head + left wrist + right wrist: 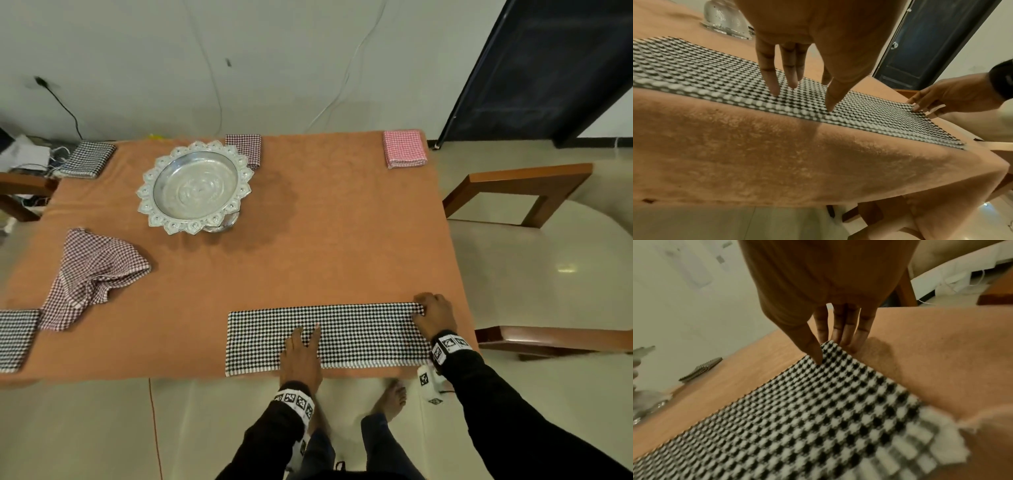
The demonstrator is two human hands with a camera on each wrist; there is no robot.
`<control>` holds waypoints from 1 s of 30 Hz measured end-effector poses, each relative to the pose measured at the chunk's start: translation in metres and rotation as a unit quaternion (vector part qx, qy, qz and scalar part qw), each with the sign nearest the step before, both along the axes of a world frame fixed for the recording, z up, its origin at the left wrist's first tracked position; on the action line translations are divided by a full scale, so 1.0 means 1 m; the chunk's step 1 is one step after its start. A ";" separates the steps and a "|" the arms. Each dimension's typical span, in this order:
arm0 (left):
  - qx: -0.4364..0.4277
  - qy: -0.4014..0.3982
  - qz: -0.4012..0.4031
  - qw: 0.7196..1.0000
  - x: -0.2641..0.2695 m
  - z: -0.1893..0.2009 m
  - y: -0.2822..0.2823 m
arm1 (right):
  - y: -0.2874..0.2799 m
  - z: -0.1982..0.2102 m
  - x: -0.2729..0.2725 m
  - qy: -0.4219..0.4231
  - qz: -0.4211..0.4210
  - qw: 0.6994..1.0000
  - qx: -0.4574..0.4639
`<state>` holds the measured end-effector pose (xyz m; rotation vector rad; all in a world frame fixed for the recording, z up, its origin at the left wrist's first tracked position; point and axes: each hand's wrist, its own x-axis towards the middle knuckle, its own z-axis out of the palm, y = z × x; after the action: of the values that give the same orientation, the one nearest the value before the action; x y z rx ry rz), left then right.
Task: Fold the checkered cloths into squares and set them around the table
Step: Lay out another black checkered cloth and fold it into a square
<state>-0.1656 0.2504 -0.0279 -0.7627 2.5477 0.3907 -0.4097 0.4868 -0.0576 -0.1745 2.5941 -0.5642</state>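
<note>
A black-and-white checkered cloth (359, 329) (694, 68) (818, 410) lies folded into a long strip along the near edge of the orange-covered table (325, 233). My left hand (306, 334) (802, 100) presses flat on the strip's middle with straight fingers. At the strip's far right corner, my right hand (423, 308) (831, 352) (920, 105) pinches the cloth, thumb on top and fingers behind the slightly lifted corner. A maroon checkered cloth (89, 274) lies crumpled at the left.
Folded squares sit at the edges: black-and-white at near left (15, 339) and far left (87, 159), maroon (246, 149) behind the silver pedestal tray (195, 186), pink (404, 149) at far right. Wooden chairs (527, 192) (555, 339) stand to the right.
</note>
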 end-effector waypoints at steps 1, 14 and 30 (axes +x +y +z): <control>0.002 -0.008 0.007 1.000 -0.001 -0.001 0.002 | 0.000 0.003 -0.004 -0.016 0.021 1.000 0.016; -0.052 0.005 0.055 0.997 -0.002 -0.020 0.017 | 0.011 0.012 -0.001 -0.123 -0.160 0.966 -0.162; 0.086 0.052 0.083 0.991 0.003 -0.018 -0.016 | 0.014 0.024 0.042 -0.111 -0.223 0.919 -0.304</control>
<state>-0.1630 0.2339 -0.0458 -0.9121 2.5131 0.7115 -0.3681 0.5005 -0.0334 0.2804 2.1563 -1.4572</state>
